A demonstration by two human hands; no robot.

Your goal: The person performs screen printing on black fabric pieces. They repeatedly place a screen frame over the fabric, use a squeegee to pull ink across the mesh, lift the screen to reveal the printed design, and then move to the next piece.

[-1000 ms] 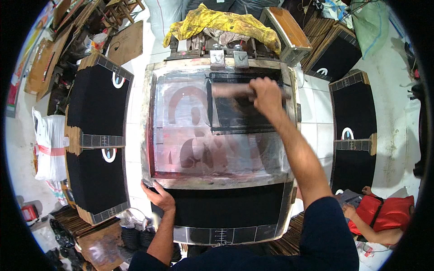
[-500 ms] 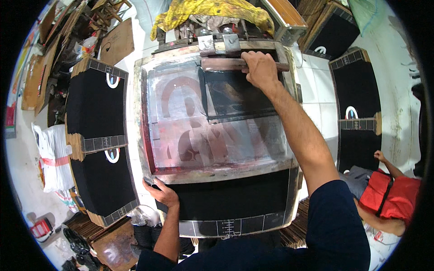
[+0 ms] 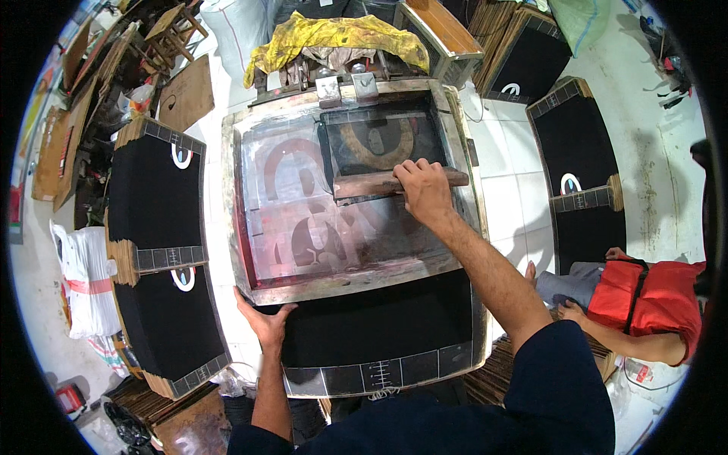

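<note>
My right hand (image 3: 422, 189) is closed on the wooden handle of a squeegee (image 3: 364, 184), which lies across a screen printing frame (image 3: 356, 282). Dark ink (image 3: 409, 125) covers a patch of mesh in the upper right, where a rounded shape shows through. Larger pale curved shapes mark the rest of the mesh. At the near left corner of the frame, my left hand (image 3: 265, 324) grips the wood between spread thumb and fingers. Black fabric (image 3: 379, 322) lies on the board under the frame, with its near part exposed. Two metal hinge clamps (image 3: 346, 89) hold the far edge.
Boards with printed black fabric stand on the left (image 3: 163, 189) and on the right (image 3: 580, 144). A stained yellow cloth (image 3: 334, 42) drapes behind the frame. At the right sits another person in a red top (image 3: 637, 303), hands near their lap. Cardboard sheets (image 3: 493, 371) are stacked below.
My right hand has pulled the squeegee from the far edge toward me, to about mid-frame. The rounded shape behind it now shows clearly. The person at the right has lowered a hand.
</note>
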